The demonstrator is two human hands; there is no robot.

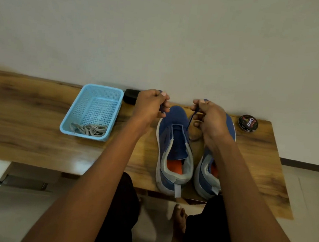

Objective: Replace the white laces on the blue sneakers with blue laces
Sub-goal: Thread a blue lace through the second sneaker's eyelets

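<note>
Two blue sneakers stand side by side on the wooden table [38, 120], toes toward the wall. The left sneaker [174, 141] has no lace along its tongue. My forearm covers much of the right sneaker [230, 127]. A dark blue lace [191, 120] runs up from the left sneaker's toe end. My left hand [150, 106] pinches one end of it above the toe, and my right hand [209, 119] pinches the other end. The white laces [88, 129] lie bundled in the light blue basket [71, 116] to the left.
A black object [130, 96] lies against the wall behind the basket. A round black shoe polish tin [248, 123] sits at the table's back right. The table's right edge is close to the right sneaker. My legs and a bare foot [179, 220] are below the table front.
</note>
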